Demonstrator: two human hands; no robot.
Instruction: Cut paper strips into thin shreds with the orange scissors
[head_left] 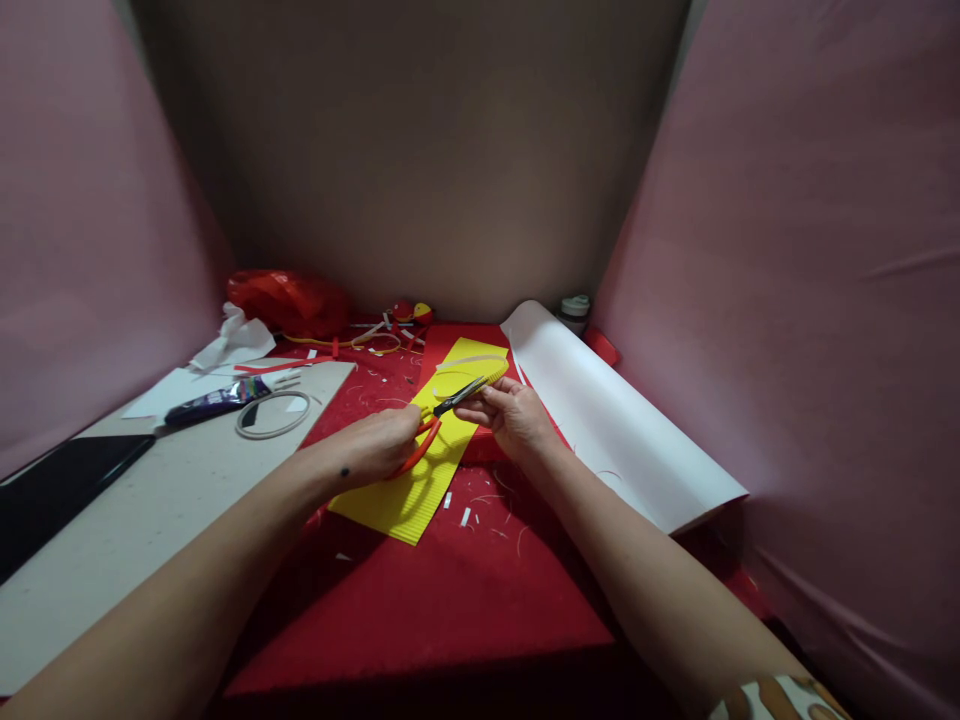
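Note:
My left hand (384,443) is closed round the orange handles of a pair of scissors (424,452). Their dark blades point right, toward the fingers of my other hand. Thumb and fingers of my right hand (517,415) pinch a small curved piece of yellow corrugated paper (495,371), and the blade tips lie at its edge. Whether the blades are cutting into it I cannot tell. Beneath both hands a long yellow corrugated sheet (397,505) lies slanted across the table. Part of that sheet is hidden by the hands and scissors.
Red cloth (435,620) covers the table, scattered with paper scraps. A grey board (202,490) at left carries a paint tube (217,400) and a coiled strip (274,432). White rolled paper (622,420) lies right. Behind are a red plastic bag (289,300) and a lidded jar (574,312).

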